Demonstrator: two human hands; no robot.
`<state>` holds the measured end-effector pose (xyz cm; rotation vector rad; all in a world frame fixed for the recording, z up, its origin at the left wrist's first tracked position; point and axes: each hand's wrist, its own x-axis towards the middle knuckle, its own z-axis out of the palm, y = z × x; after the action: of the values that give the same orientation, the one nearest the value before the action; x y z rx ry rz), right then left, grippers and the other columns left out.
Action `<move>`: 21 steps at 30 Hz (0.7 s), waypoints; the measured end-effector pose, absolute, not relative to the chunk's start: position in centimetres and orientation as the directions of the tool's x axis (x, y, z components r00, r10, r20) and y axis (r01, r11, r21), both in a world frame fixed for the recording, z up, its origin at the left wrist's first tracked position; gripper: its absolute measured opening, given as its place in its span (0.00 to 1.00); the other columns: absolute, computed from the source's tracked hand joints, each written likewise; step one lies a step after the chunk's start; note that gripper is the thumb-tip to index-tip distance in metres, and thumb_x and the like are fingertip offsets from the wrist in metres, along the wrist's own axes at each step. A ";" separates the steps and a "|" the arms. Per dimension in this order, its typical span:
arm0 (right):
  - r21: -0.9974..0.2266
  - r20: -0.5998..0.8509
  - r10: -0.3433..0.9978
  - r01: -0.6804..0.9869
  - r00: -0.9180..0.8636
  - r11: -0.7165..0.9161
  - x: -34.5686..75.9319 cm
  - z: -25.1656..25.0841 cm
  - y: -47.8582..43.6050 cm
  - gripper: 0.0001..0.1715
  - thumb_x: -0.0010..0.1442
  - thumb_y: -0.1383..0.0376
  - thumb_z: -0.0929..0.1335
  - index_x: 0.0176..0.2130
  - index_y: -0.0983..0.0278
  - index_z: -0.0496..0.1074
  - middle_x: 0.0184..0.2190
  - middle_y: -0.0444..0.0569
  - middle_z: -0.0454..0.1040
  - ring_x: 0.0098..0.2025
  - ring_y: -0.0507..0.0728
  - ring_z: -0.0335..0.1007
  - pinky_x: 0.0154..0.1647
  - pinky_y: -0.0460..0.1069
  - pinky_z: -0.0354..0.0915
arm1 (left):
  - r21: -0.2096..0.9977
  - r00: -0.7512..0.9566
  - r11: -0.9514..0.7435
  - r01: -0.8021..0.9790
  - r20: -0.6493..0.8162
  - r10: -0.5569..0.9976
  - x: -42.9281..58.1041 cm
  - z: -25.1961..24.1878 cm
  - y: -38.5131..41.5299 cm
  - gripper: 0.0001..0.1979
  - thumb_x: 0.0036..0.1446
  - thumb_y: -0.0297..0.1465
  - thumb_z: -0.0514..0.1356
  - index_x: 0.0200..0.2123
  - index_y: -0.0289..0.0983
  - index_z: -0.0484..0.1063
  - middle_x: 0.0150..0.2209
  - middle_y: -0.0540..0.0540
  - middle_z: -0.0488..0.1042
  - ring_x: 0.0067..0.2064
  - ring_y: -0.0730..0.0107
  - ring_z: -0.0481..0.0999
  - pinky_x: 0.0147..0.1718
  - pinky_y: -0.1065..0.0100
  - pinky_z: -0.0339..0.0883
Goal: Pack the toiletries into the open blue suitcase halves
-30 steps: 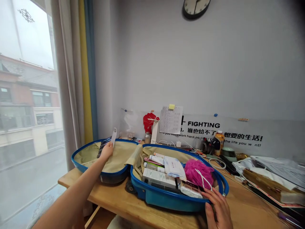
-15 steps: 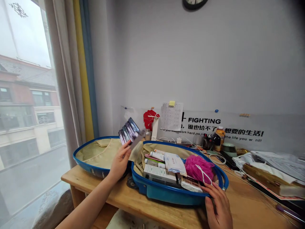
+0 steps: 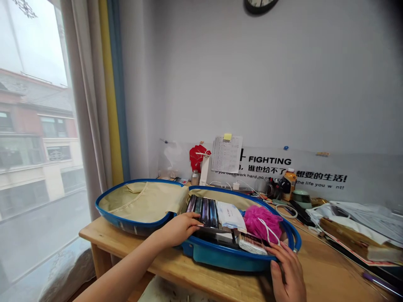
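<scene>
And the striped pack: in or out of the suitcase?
In: the pack, left hand at its edge, lies inside the suitcase's right half beside the white packet.

On the table (image 3: 330,262) lies the opened suitcase (image 3: 233,261), its bare half (image 3: 151,205) at nine o'clock from its filled half. From the middle of the filled half, the flat pack (image 3: 206,211) lies at ten o'clock, the packet (image 3: 231,216) at twelve, the mesh puff (image 3: 260,220) at three and the swab pack (image 3: 252,243) at five. Behind the suitcase, the bottle (image 3: 288,184) stands at one o'clock.
</scene>
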<state>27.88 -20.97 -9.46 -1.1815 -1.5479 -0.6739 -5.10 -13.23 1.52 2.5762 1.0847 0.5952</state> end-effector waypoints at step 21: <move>-0.032 0.950 0.306 0.953 -0.064 0.301 29.0 -9.0 -20.9 0.21 0.61 0.47 0.61 0.34 0.59 0.69 0.32 0.49 0.75 0.41 0.62 0.70 0.51 0.60 0.58 | 0.250 0.055 -0.298 0.921 0.676 0.735 -13.1 -5.9 -15.4 0.23 0.61 0.38 0.52 0.59 0.46 0.64 0.62 0.42 0.63 0.65 0.51 0.55 0.61 0.39 0.46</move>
<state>28.99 -20.92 -8.99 -1.1858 -1.5782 -0.8205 -13.12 -15.42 -5.91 2.4464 1.9800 1.2685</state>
